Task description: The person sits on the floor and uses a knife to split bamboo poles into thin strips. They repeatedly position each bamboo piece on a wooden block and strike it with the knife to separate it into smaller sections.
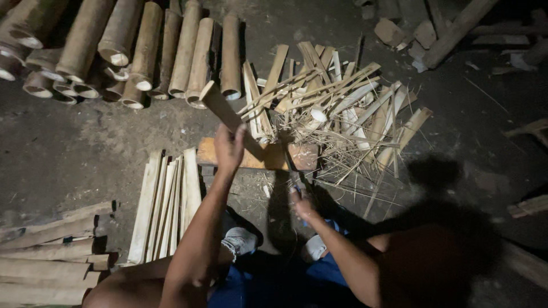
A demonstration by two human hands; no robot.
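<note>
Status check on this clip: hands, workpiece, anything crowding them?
Left hand grips tilted brown bamboo piece over wooden block. Right hand holds dark blade. Pale split-strip pile lies close behind block.

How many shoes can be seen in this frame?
2. One grey shoe sits below the left hand, beside the stack of split bamboo slats. The other shoe is below the right hand, partly in shadow.

Two hands, one wooden block, roughly eight stacked bamboo slats.
</note>
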